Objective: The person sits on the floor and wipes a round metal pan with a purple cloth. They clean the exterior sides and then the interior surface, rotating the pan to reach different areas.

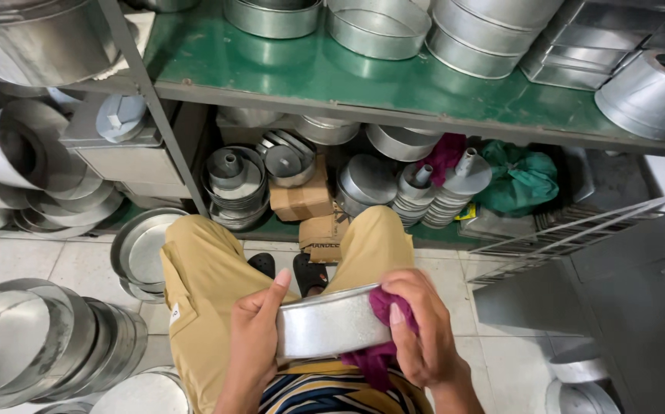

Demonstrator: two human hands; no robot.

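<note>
- The left hand (254, 337) grips one end of a round metal cake tin (332, 323), thumb up along its wall, fingers wrapped behind.
- The right hand (423, 331) is clamped on a magenta cloth (378, 354), pressing it against the other end of the tin; the cloth hangs down below the tin's edge.
- The tin lies on its side between the two hands, held above the person's lap, over tan trousers (202, 284) and a striped shirt (332, 392).
- Black sandals (309, 272) show between the knees on the tiled floor (64, 264).
- To the left on the floor lies a row of shiny round tins (49, 345) leaning one against the next, and a shallow round pan (144, 249) just beside the left knee.
- Ahead stands a green shelf (309, 73) bearing more round tins (378, 29) on top.
- Under the shelf sit stacked tube pans (233, 184), a cardboard box (302, 198), a stack of funnel-topped lids (455, 188) and a green bag (520, 180).
- A wire rack (577, 230) leans at the right.
</note>
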